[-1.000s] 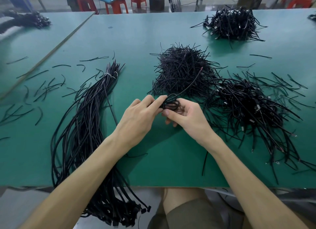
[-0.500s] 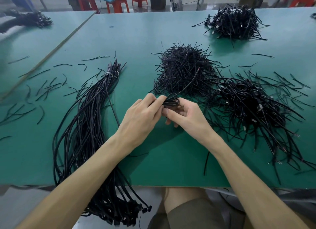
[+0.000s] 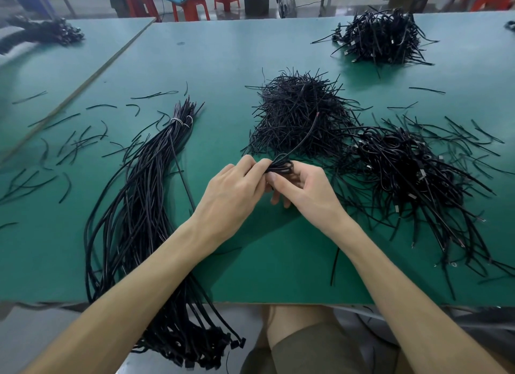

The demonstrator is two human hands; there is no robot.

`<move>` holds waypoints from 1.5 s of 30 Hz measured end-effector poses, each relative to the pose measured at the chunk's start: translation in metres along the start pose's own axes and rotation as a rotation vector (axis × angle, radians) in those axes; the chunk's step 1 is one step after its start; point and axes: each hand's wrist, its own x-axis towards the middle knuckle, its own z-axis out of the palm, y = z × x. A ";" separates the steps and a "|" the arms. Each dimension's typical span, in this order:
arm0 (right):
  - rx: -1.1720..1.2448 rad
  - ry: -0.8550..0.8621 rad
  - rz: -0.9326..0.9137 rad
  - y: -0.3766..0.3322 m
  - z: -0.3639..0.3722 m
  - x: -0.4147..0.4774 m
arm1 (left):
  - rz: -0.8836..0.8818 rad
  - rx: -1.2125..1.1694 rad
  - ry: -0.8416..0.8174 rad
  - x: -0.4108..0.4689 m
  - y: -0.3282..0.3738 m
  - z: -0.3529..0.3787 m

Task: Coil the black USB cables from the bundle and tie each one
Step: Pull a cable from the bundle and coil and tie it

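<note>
On my feed the landmark is the tie pile (image 3: 298, 114), the mound of short black strands at mid-table; everything below is placed from it.

The coiled cable (image 3: 281, 167) sits just in front of the tie pile's near edge, held clear of the green table (image 3: 250, 262) between both hands. My left hand (image 3: 234, 189) has its fingers curled and pinches the coil's left end. My right hand (image 3: 303, 189) closes thumb and forefinger on the coil's right side, the other fingers tucked beneath. One strand (image 3: 306, 133) rises from the coil and arcs up over the tie pile; the picture is too soft there for me to say whether it is the cable's own tail or a tie being fed in.

The bundle (image 3: 139, 195) of long uncoiled cables lies well to the left of the tie pile and runs off the table's near edge. A heap of coiled cables (image 3: 404, 164) lies just to the pile's right.

I judge the winding done and the tying in hand. The next move calls for keeping the left pinch firm so the loops do not spring, while the right fingers wrap that strand round the coil's waist and twist it snug.
</note>
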 end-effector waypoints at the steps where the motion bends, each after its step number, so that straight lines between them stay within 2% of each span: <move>1: 0.004 0.002 -0.002 0.000 0.000 0.000 | -0.004 -0.011 -0.015 0.000 0.000 0.000; 9: -0.020 0.068 0.005 0.003 -0.001 0.001 | -0.121 -0.240 -0.218 0.000 -0.008 0.002; 15: -0.166 0.162 -0.036 0.000 0.001 0.000 | -0.213 -0.571 -0.194 -0.003 -0.010 0.002; 18: -0.226 0.193 -0.067 -0.002 0.002 -0.001 | -0.162 -0.716 -0.211 -0.005 -0.007 -0.003; 21: -0.238 0.198 -0.073 -0.002 0.001 0.000 | -0.062 -0.696 -0.218 -0.007 -0.007 -0.006; 25: -0.218 0.174 -0.074 -0.002 0.000 0.000 | -0.034 -0.776 -0.243 -0.007 -0.010 -0.006; 28: -0.243 0.145 -0.080 -0.003 -0.001 0.000 | 0.012 -0.653 -0.170 -0.007 -0.012 -0.002; 35: -0.213 0.133 -0.064 -0.004 -0.001 0.000 | -0.026 -0.349 -0.055 -0.003 -0.013 -0.002; 42: -0.194 0.116 -0.050 -0.006 -0.001 0.000 | 0.163 -0.076 0.095 0.002 -0.013 -0.003; 45: -0.194 0.105 -0.053 -0.006 -0.001 0.000 | 0.205 -0.087 0.012 0.001 -0.010 -0.003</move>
